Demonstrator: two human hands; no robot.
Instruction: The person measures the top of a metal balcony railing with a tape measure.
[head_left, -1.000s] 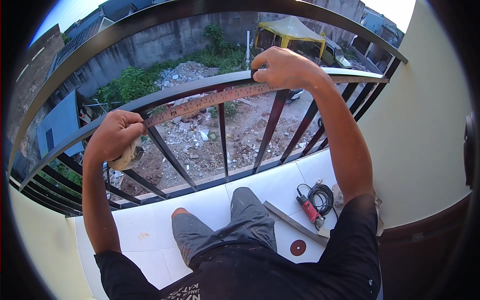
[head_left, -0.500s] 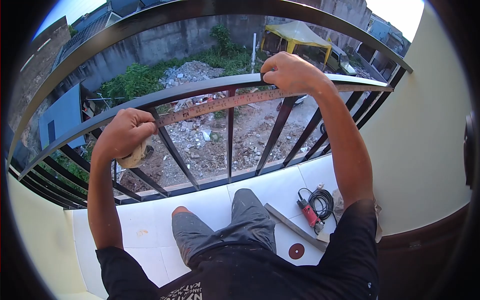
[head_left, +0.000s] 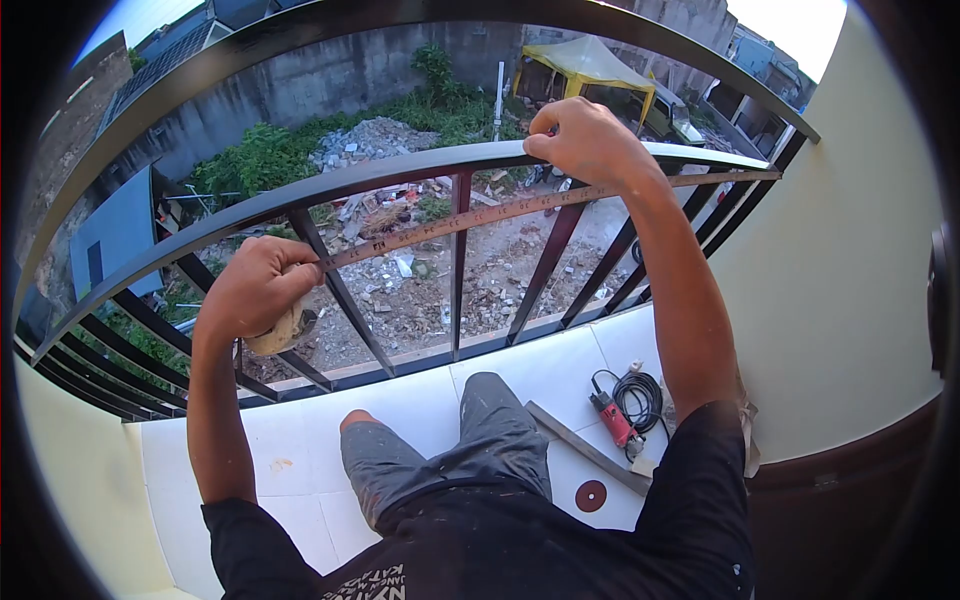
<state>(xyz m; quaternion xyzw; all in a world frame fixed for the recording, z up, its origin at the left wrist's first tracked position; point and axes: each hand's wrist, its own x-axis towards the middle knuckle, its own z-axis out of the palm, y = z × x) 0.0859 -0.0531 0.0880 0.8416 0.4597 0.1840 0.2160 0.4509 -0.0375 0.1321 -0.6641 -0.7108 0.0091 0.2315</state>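
Here's the left hand [head_left: 262,285], left of centre in the frame, curled almost into a fist around a tape measure [head_left: 277,334], its pale, worn case showing beneath the fingers. Out comes the blade [head_left: 470,217], slanting up across the middle of the frame, in front of the dark balusters [head_left: 458,270] and just below the curved handrail [head_left: 400,172], passing behind the right wrist and reaching the railing's end at upper right, near the cream wall [head_left: 850,270]. And up at upper centre, the right hand [head_left: 590,145] is at the handrail, fingers bent, thumb and fingertips close together at its upper edge; whether anything is pinched between them, one cannot tell. Down at lower right, on the white tiles [head_left: 290,440], lies a red and black power tool [head_left: 615,418] beside its coiled black cord [head_left: 642,398], with a long grey bar [head_left: 585,447] slanting near it and a dark red disc [head_left: 591,496] lying flat below the bar. Beyond the railing, rubble [head_left: 370,140] spreads across the ground, and a yellow-trimmed canopy [head_left: 590,62] stands at upper right.
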